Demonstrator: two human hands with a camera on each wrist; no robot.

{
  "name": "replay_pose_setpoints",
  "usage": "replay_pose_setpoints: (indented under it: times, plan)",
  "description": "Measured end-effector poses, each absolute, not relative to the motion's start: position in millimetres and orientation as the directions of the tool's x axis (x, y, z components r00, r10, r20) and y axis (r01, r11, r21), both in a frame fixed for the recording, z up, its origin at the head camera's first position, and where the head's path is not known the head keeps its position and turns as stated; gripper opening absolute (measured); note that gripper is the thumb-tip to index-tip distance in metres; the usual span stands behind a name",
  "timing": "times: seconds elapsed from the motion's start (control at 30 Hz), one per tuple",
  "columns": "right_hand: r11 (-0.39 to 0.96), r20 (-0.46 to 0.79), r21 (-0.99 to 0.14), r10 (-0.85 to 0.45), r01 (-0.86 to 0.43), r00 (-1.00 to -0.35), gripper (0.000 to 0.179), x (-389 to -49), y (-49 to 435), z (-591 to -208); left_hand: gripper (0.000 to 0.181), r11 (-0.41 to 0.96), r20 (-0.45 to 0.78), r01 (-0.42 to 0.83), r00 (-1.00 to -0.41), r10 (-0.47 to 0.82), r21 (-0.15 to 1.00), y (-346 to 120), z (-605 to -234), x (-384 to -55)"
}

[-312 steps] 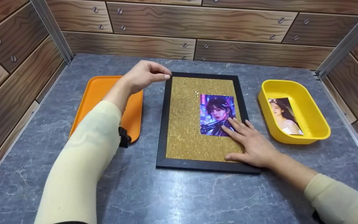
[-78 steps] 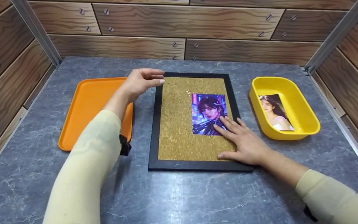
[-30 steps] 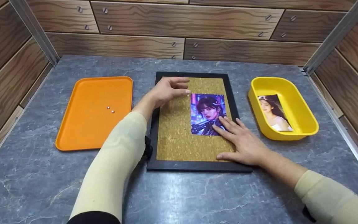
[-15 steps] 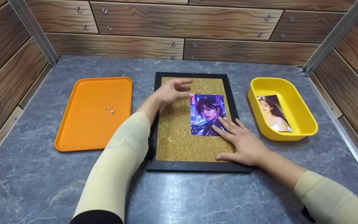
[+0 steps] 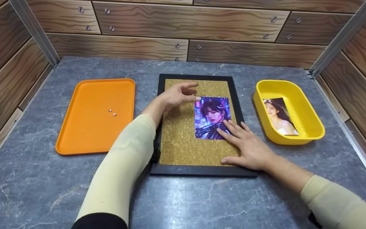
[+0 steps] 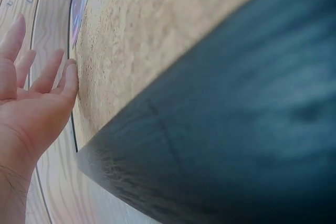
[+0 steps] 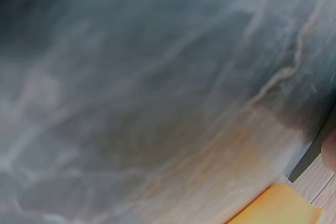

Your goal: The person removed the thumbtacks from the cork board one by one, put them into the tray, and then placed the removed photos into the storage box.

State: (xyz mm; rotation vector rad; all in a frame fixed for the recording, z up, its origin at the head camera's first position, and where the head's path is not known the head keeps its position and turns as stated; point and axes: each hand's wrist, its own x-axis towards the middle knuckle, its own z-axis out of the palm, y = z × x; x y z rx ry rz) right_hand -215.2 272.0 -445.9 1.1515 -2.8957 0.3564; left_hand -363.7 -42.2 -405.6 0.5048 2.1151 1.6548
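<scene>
A framed cork board (image 5: 183, 146) with a black border lies on the table, and a purple-blue picture of a person (image 5: 213, 113) lies on its cork. My left hand (image 5: 178, 95) reaches over the board, its thumb tip right at the picture's upper left corner. Its other fingers are loosely bent above the cork; in the left wrist view they appear spread. What is under the thumb is hidden. My right hand (image 5: 249, 146) rests flat, fingers spread, over the picture's lower right corner and the board's right border. In the right wrist view only a bit of that hand shows at the edge.
At the left lies an orange tray (image 5: 91, 127) bearing two small shiny metal pieces (image 5: 112, 112). A yellow bin (image 5: 310, 111) stands at the right with a photo of a person (image 5: 280, 116) in it. Wood-patterned walls (image 5: 186, 22) enclose the grey marbled table (image 5: 183, 197).
My left hand has moved right from the board's upper left corner to the picture's corner, uncovering the tray's metal pieces. My right hand keeps its place. The view has shifted slightly.
</scene>
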Motion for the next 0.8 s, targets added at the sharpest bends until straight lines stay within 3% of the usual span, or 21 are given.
replay_pose_setpoints:
  times: [0.37, 0.8]
  plan:
    - [0.697, 0.105, -0.203, -0.683, -0.688, -0.723, 0.100, -214.6, 272.3, -446.4, 0.084, 0.301, -0.172, -0.008, -0.835, 0.522, 0.954, -42.4, -407.1, -363.2]
    - [0.685, 0.133, -0.193, -0.691, -0.702, -0.711, 0.099, -215.9, 271.9, -447.2, 0.101, 0.337, -0.182, 0.003, -0.837, 0.515, 0.942, -39.6, -405.9, -360.7]
